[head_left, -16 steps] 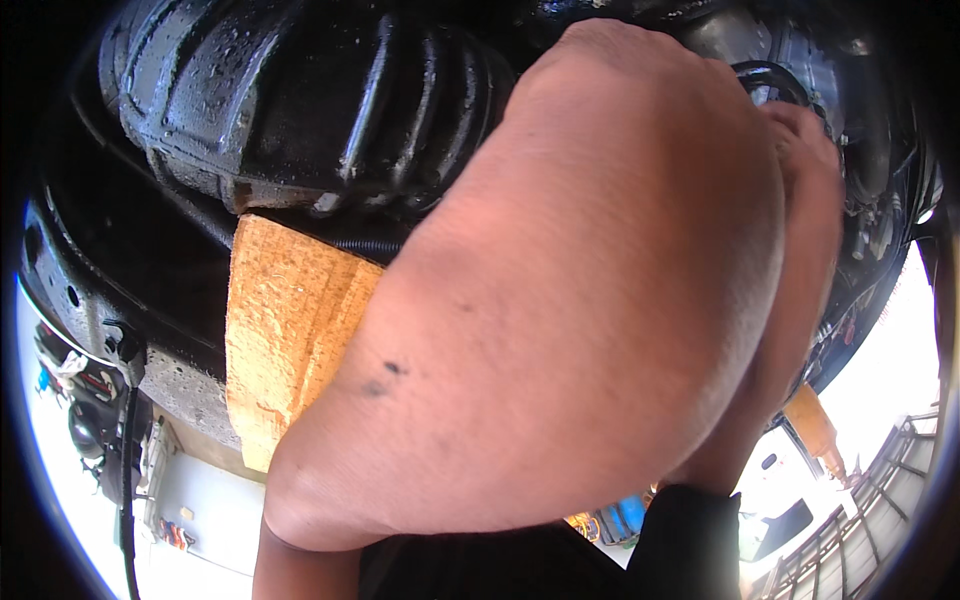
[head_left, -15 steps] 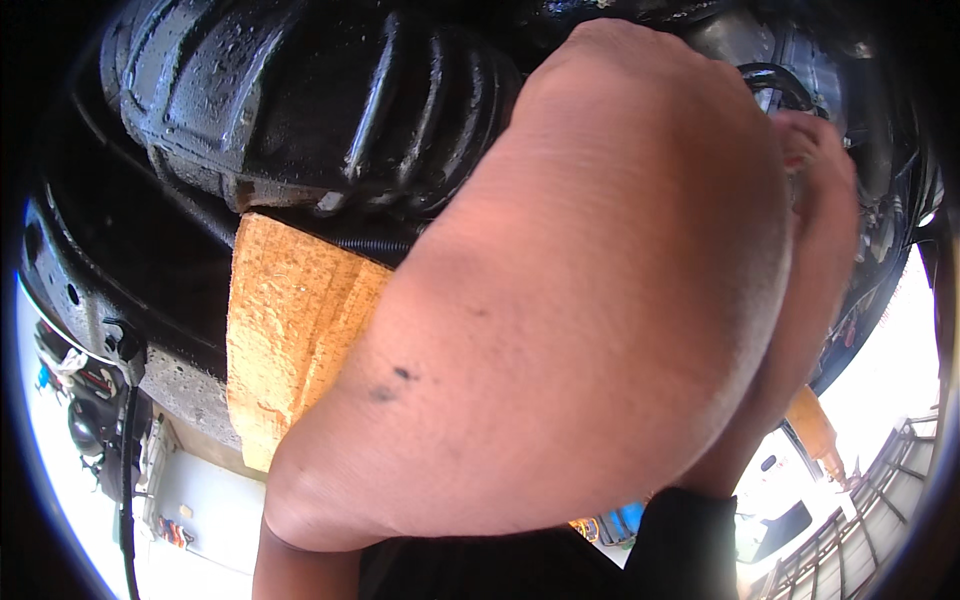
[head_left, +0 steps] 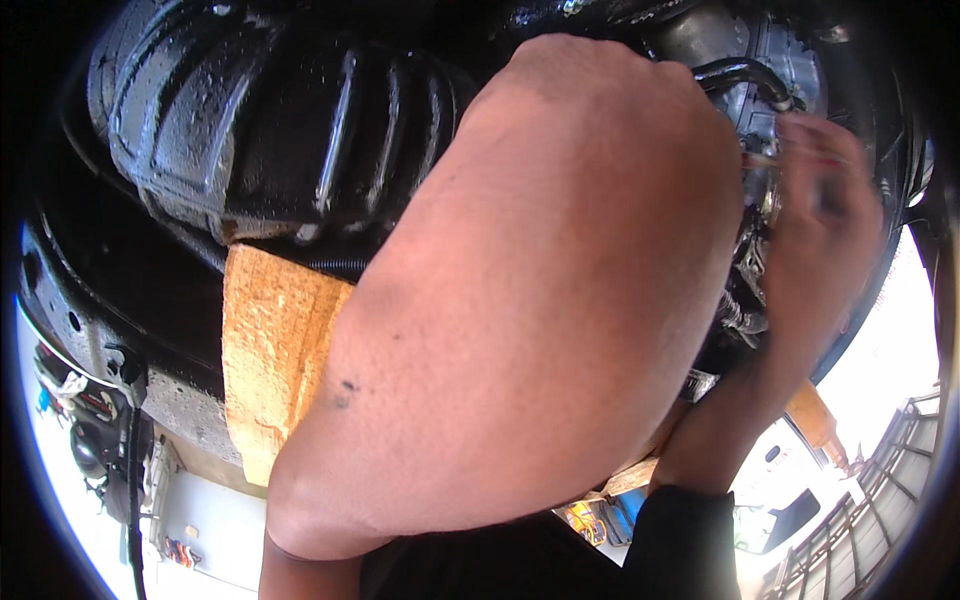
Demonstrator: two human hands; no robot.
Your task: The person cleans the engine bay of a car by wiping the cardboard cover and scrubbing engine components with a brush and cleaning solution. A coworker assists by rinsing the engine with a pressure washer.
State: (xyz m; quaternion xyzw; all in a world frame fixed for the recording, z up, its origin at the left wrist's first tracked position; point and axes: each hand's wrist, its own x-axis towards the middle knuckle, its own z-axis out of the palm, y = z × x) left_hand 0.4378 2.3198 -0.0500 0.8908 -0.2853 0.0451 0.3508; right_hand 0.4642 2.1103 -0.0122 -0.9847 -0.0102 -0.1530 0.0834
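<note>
Far L of the R hand's grip, a holed metal rail (head_left: 180, 405) edges the underbody; above it, a wet, black ribbed housing (head_left: 300, 130). Just below that, a rough yellow-brown wood block (head_left: 270, 350) stands upright, prob. set there as packing or a prop. A bit of black corrugated conduit (head_left: 340, 265) runs between block & housing. Mid-view, the L forearm (head_left: 540, 300) fills most of the space b/c it's raised close to the cam, prob. to reach up under the parts. L hand (head_left: 605, 80) shows only its back, up & left of the R grip; fingers hidden, so can't tell what it grips, if anything. Black curved hose (head_left: 740, 70) is just above & left of the R hand (head_left: 825, 190), whose fingers bend inward. Thin reddish rod (head_left: 762, 160) is at those fingertips, but it's smeared, so can't say if they're closed on it. Below R hand: orange tapered object (head_left: 815, 415), bkgd.
</note>
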